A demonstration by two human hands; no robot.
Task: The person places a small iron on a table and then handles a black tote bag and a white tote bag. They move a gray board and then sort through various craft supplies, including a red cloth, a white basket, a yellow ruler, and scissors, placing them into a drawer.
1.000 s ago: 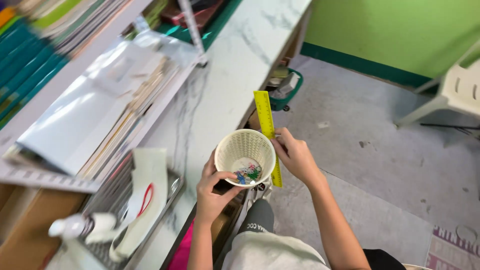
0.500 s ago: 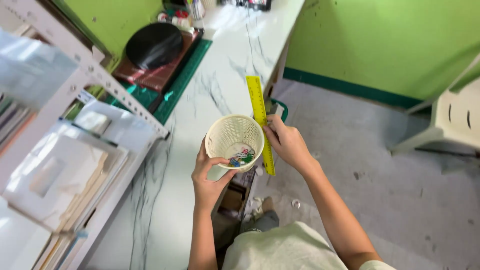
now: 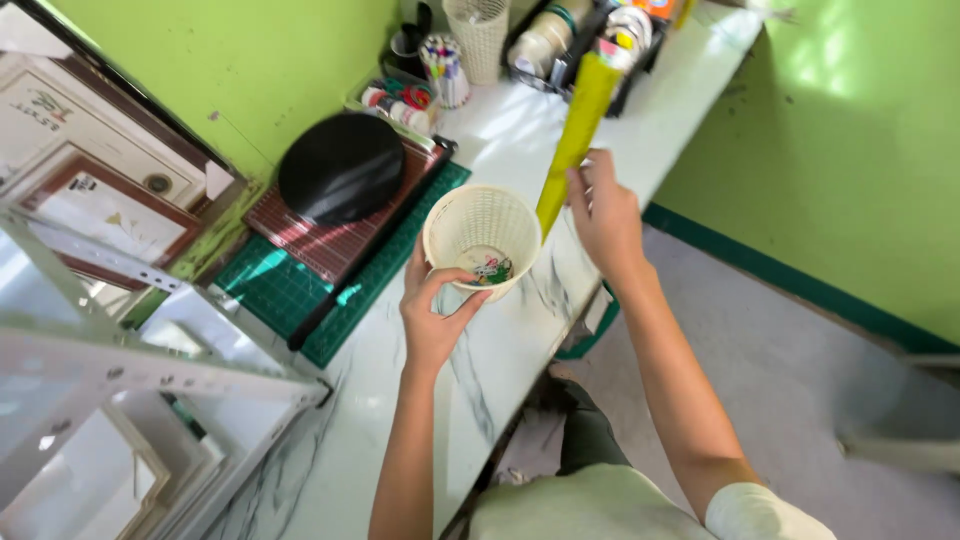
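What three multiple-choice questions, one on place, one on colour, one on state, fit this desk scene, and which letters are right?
1. Where is the black hat? A on the paper cutter B on the floor C in the basket
2. What colour is the ruler? A red B yellow C blue
3. How is the basket held? A upside down B lying on the desk C upright in the left hand

Answers: A, the hat rests on the cutter; B, the right hand grips a yellow ruler; C, the basket's open mouth faces up.
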